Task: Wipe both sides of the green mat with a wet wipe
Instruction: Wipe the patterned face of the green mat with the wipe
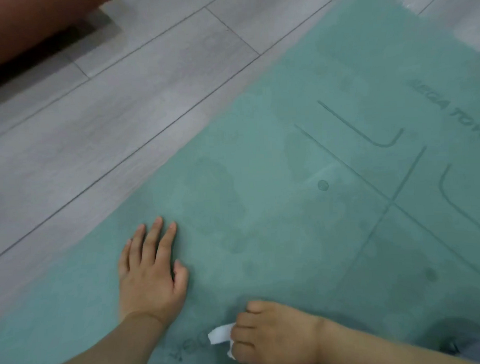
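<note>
The right hand (271, 334) curls around a bunched wet wipe (221, 336) pressed on the green mat (288, 207); just beside it, the left hand (152, 269) lies flat, fingers straight. The small wad may miss patches or slip free.

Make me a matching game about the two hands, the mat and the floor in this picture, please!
Things:
1. left hand
2. right hand
3. green mat
4. floor

What fits:
A. grey planks with thin dark seams
B. curled round a white wet wipe
C. flat on the mat, fingers straight
D. has dark lines, a dot and damp-looking patches

Pairs: 1-C, 2-B, 3-D, 4-A
</note>
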Action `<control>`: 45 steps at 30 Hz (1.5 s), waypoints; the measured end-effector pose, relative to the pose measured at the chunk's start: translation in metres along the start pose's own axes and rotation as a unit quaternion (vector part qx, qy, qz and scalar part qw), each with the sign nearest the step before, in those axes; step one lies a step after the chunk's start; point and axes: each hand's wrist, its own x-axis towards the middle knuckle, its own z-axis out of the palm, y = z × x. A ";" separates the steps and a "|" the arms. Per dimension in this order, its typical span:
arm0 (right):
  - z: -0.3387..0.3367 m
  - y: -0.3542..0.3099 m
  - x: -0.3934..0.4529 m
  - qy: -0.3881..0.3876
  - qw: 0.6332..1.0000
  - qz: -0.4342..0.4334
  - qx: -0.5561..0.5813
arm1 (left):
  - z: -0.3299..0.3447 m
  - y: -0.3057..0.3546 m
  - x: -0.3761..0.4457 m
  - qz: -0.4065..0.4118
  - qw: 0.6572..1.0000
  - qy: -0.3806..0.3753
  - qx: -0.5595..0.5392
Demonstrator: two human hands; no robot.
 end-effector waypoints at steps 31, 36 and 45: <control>-0.032 0.083 0.057 0.195 0.931 0.296 0.081 | -0.003 0.000 0.002 0.002 0.999 -0.042 0.003; -0.032 0.073 0.071 0.086 0.993 0.079 0.034 | -0.001 -0.001 0.003 0.006 0.999 -0.038 0.000; -0.059 0.180 0.042 0.293 0.806 0.512 0.041 | -0.002 -0.002 0.003 0.009 0.999 -0.042 -0.005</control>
